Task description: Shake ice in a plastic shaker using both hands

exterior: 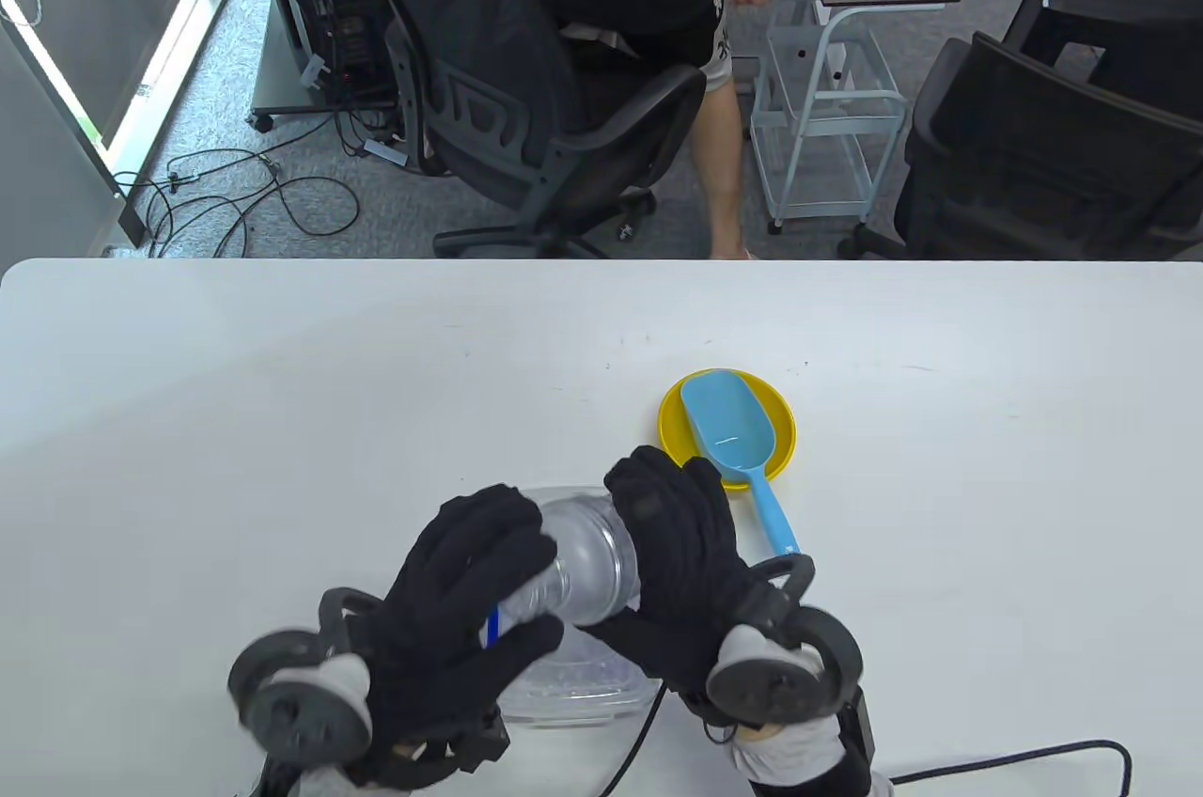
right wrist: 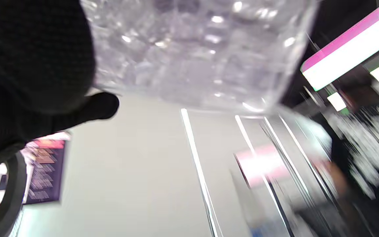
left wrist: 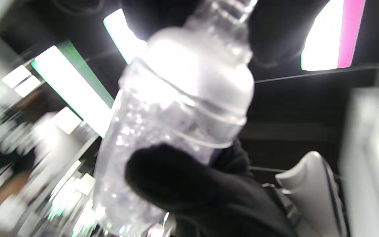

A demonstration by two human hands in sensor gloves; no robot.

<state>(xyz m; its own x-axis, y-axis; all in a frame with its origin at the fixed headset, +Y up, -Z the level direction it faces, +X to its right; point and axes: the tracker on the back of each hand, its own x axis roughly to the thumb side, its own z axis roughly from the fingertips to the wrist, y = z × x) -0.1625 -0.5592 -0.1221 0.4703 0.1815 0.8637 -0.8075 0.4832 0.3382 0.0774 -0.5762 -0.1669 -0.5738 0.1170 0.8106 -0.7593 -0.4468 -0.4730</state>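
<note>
A clear plastic shaker [exterior: 590, 567] with ice in it is held tilted above the table's front middle. My left hand [exterior: 460, 581] grips its capped end and my right hand [exterior: 672, 553] grips its body, both in black gloves. In the left wrist view the shaker [left wrist: 176, 112] is blurred, with a gloved thumb [left wrist: 166, 177] across it. In the right wrist view the shaker's ice-filled body [right wrist: 202, 46] fills the top, beside my gloved fingers [right wrist: 28, 62].
A clear plastic tub [exterior: 573, 694] stands on the white table [exterior: 282, 421] under my hands. A yellow plate [exterior: 673, 445] with a blue scoop [exterior: 728, 435] lies just beyond my right hand. A black cable [exterior: 1034, 755] runs along the front right.
</note>
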